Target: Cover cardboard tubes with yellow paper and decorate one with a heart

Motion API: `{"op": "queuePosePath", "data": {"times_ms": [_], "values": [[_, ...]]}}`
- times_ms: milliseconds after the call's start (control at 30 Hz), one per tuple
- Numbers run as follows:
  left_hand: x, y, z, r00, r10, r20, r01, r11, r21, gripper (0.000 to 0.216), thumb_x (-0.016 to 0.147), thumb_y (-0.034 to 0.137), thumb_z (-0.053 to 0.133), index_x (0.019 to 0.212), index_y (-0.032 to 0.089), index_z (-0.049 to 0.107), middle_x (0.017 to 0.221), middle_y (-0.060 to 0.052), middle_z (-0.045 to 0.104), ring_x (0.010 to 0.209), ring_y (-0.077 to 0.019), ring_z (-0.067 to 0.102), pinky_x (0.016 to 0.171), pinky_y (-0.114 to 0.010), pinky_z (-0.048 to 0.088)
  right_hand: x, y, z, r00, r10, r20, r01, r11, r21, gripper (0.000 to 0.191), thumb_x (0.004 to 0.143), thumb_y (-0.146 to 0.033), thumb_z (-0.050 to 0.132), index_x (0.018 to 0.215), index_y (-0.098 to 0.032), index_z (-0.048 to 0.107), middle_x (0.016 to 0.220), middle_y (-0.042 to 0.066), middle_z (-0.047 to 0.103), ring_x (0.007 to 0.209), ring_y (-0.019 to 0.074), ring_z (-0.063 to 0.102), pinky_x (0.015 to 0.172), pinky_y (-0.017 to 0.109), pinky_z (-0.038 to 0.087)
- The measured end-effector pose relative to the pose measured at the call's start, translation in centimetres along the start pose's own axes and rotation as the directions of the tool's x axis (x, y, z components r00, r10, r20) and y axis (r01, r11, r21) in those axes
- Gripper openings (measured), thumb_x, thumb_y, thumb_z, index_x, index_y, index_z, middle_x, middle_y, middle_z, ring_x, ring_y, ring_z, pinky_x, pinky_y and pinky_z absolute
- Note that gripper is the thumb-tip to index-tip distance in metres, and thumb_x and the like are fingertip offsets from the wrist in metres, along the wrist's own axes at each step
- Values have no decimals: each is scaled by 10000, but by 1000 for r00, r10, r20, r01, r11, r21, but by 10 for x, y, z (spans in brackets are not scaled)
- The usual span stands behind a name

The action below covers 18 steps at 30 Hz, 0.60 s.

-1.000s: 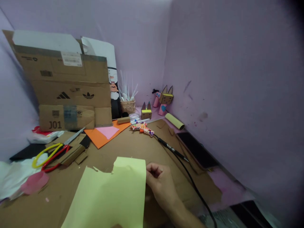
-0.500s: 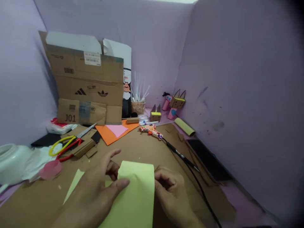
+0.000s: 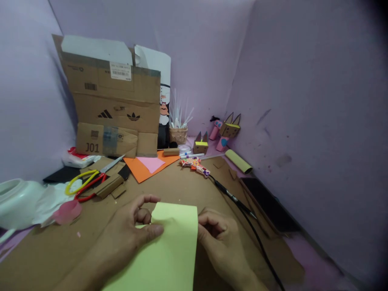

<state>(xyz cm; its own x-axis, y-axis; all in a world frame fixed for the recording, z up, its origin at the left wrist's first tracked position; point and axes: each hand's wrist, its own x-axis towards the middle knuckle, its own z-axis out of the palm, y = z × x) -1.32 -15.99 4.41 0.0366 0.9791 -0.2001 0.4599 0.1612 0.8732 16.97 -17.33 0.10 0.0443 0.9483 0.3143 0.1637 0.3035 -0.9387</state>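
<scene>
Between my two hands is a sheet of light yellow-green paper [image 3: 172,246], bent over at its far end. My left hand [image 3: 133,228] grips its left edge, thumb on top and the other fingers curled behind. At the right edge, my right hand [image 3: 220,238] pinches the paper between thumb and curled fingers. The paper's near end runs out of the bottom of the view. Beneath lies a brown cardboard sheet [image 3: 169,188]. Beyond the hands rests a glue gun [image 3: 195,165] with a colourful pattern, its black cord trailing past my right hand.
Scissors [image 3: 87,184] with yellow and red handles lie on cardboard scraps at left, near a white pot [image 3: 20,204] and a pink paper ring [image 3: 68,212]. Orange paper [image 3: 138,171] and cardboard boxes [image 3: 115,95] are behind. A dark phone-like slab [image 3: 269,206] lies right.
My left hand's index finger has come down to the paper's far left corner. The separate strip of paper seen left of that hand no longer shows. The view has shifted slightly.
</scene>
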Motion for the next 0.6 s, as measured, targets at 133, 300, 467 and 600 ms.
{"op": "queuePosePath", "data": {"times_ms": [133,300,467,600], "values": [[-1,0,1,999,-34,-10,34,998,-51,544,559,440,697,1002,171,532,506,86,486,508,-127,520,464,-206,364,0,2,1,996,91,15,-91,994,57,230,683,-238,563,489,-120,604,497,19,518,493,115,466,452,197,342],[-1,-5,9,994,-104,44,112,955,-276,523,539,389,721,976,167,538,719,-21,693,698,-200,655,589,-247,503,0,2,6,982,189,31,-191,972,137,202,643,-241,560,484,-118,580,483,0,476,480,101,417,441,200,309],[5,-14,9,994,-46,101,69,969,-239,470,572,383,716,962,154,588,807,-52,722,721,-209,666,601,-243,516,2,-4,9,925,355,137,-378,897,230,197,604,-288,567,489,-129,547,486,6,496,451,98,428,425,202,317],[10,-20,8,987,27,158,1,984,-178,474,586,432,714,950,141,630,817,-59,722,735,-214,655,590,-230,502,2,-4,10,904,389,176,-423,872,246,210,604,-309,568,488,-141,521,476,3,494,443,96,432,427,204,315]]}}
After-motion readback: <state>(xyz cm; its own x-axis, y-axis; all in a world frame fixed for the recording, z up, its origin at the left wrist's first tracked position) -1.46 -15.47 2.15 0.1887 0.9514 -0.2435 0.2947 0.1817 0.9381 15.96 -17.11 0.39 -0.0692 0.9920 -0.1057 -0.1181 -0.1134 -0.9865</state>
